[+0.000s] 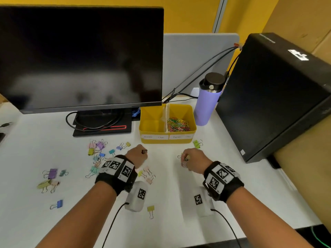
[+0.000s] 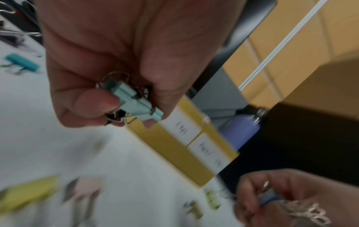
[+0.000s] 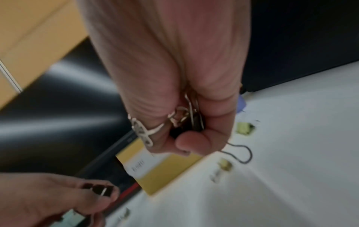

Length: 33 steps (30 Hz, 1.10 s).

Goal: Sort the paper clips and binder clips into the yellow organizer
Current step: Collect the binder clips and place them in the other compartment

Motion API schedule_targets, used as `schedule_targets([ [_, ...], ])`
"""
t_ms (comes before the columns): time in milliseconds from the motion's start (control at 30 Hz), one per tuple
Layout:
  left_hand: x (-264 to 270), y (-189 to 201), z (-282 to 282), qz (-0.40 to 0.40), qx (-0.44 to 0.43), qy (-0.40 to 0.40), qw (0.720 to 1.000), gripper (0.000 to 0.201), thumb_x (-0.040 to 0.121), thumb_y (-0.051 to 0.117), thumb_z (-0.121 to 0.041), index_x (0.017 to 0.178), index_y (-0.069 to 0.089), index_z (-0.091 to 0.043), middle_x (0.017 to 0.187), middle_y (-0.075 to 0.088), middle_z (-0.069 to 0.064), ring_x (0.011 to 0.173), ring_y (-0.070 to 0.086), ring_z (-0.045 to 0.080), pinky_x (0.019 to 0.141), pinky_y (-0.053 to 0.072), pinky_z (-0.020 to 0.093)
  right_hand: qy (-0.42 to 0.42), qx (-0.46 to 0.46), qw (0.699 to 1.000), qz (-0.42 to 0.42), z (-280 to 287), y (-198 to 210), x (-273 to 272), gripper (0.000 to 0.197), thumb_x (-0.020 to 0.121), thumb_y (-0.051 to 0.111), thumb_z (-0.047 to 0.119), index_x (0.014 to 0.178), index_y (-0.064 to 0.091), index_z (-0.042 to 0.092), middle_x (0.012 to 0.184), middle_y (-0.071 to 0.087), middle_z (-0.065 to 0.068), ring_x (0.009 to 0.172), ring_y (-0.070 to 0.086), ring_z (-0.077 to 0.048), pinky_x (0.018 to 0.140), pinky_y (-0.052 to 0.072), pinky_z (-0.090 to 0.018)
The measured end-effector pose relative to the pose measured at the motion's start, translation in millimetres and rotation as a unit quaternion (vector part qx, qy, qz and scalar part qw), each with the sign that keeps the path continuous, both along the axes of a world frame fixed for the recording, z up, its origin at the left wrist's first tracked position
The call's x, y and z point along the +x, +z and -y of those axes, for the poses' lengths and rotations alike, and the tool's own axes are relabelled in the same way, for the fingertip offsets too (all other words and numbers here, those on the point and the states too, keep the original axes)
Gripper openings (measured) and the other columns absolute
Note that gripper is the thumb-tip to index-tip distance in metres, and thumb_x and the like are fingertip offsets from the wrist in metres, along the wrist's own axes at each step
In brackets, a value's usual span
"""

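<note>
While the left hand [image 2: 108, 86] pinches a teal clip [image 2: 136, 102], the right hand [image 3: 184, 107] curls round wire clips [image 3: 191, 113] — both just short of the organizer [image 1: 154, 139].

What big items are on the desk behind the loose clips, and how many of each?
Monitor: 1
Yellow organizer: 1
Water bottle: 1
Computer tower: 1
Total: 4
</note>
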<state>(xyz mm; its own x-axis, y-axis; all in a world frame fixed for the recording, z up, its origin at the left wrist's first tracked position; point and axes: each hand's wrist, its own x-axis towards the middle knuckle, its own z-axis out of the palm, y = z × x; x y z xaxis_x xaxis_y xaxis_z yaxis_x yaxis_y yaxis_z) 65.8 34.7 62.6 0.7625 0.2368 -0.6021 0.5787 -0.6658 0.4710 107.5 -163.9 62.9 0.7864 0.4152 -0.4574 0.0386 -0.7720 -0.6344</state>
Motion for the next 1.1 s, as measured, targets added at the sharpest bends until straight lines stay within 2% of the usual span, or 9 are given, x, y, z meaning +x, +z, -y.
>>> schedule_targets([
  [100, 13, 40, -4, 0.055, -0.153, 0.059, 0.985, 0.009, 0.098, 0.037, -0.019, 0.091, 0.043, -0.016, 0.071, 0.042, 0.002, 0.058, 0.040, 0.011, 0.047, 0.037, 0.015, -0.004, 0.071, 0.997, -0.019, -19, 30, 15, 0.026, 0.081, 0.042, -0.012, 0.072, 0.051, 0.010, 0.067, 0.052, 0.003, 0.058, 0.046, -0.010, 0.051, 0.041, -0.018],
  [233, 61, 70, -7, 0.139, -0.216, 0.149, 0.955, 0.014, 0.096, 0.045, -0.026, 0.096, 0.049, -0.013, 0.085, 0.049, 0.007, 0.069, 0.046, 0.012, 0.065, 0.046, 0.023, -0.061, 0.172, 0.983, -0.015, -61, 60, 49, 0.029, 0.086, 0.050, -0.002, 0.067, 0.052, 0.020, 0.076, 0.051, 0.004, 0.075, 0.051, -0.017, 0.072, 0.052, -0.034],
  [300, 86, 80, -12, 0.131, -0.251, 0.184, 0.941, 0.034, 0.095, 0.045, -0.036, 0.103, 0.052, -0.004, 0.096, 0.053, 0.013, 0.075, 0.055, 0.019, 0.078, 0.055, 0.034, -0.089, 0.194, 0.976, -0.040, -81, 69, 66, 0.012, 0.086, 0.057, 0.007, 0.086, 0.054, 0.019, 0.086, 0.056, -0.002, 0.082, 0.056, -0.018, 0.090, 0.051, -0.041],
  [467, 98, 81, -26, 0.093, -0.251, 0.166, 0.949, 0.062, 0.094, 0.033, -0.051, 0.137, 0.036, -0.007, 0.138, 0.046, 0.017, 0.120, 0.053, 0.036, 0.099, 0.047, 0.044, -0.127, 0.253, 0.945, -0.162, -87, 82, 79, 0.057, 0.090, 0.051, 0.007, 0.141, 0.026, 0.015, 0.145, 0.036, -0.012, 0.131, 0.040, -0.025, 0.109, 0.036, -0.037],
  [567, 73, 80, -32, 0.108, -0.227, 0.096, 0.963, 0.050, 0.097, 0.036, -0.042, 0.140, 0.032, -0.018, 0.142, 0.041, 0.004, 0.124, 0.049, 0.027, 0.098, 0.041, 0.034, -0.082, 0.189, 0.976, -0.069, -61, 76, 79, 0.040, 0.088, 0.047, -0.002, 0.125, 0.049, 0.011, 0.134, 0.048, -0.010, 0.117, 0.050, -0.021, 0.104, 0.043, -0.036],
  [733, -4, 31, -46, 0.294, -0.071, -0.090, 0.949, 0.023, 0.092, 0.050, -0.029, 0.106, 0.062, -0.015, 0.104, 0.059, -0.004, 0.087, 0.053, 0.004, 0.079, 0.043, 0.024, -0.076, -0.035, 0.986, 0.146, 3, 37, 69, 0.022, 0.083, 0.049, 0.000, 0.093, 0.069, 0.000, 0.105, 0.069, -0.014, 0.100, 0.058, -0.027, 0.077, 0.037, -0.020],
  [867, -52, -22, -41, 0.153, 0.035, -0.280, 0.947, 0.092, 0.061, 0.013, -0.090, 0.134, 0.039, -0.040, 0.152, 0.027, -0.003, 0.140, 0.022, 0.019, 0.115, 0.023, 0.045, -0.101, -0.119, 0.974, 0.165, 32, -16, 68, 0.034, 0.083, 0.058, 0.013, 0.115, 0.059, 0.002, 0.122, 0.056, -0.023, 0.116, 0.049, -0.036, 0.097, 0.037, -0.032],
  [967, -65, -42, -28, 0.027, 0.052, -0.345, 0.937, 0.108, 0.042, 0.007, -0.096, 0.140, 0.003, -0.052, 0.156, -0.015, -0.014, 0.144, -0.018, 0.027, 0.113, -0.001, 0.062, -0.040, -0.128, 0.987, 0.087, 32, -40, 61, 0.058, 0.084, 0.058, 0.017, 0.136, 0.035, 0.005, 0.145, 0.033, -0.020, 0.135, 0.030, -0.031, 0.112, 0.026, -0.033],
  [1100, -82, -53, -21, 0.008, 0.088, -0.384, 0.919, 0.120, 0.034, 0.005, -0.097, 0.142, -0.003, -0.047, 0.150, -0.029, -0.017, 0.141, -0.028, 0.026, 0.111, -0.009, 0.062, -0.041, -0.105, 0.990, 0.080, 15, -54, 38, 0.058, 0.085, 0.057, 0.025, 0.135, 0.035, 0.008, 0.140, 0.039, -0.018, 0.131, 0.036, -0.033, 0.110, 0.031, -0.035],
])
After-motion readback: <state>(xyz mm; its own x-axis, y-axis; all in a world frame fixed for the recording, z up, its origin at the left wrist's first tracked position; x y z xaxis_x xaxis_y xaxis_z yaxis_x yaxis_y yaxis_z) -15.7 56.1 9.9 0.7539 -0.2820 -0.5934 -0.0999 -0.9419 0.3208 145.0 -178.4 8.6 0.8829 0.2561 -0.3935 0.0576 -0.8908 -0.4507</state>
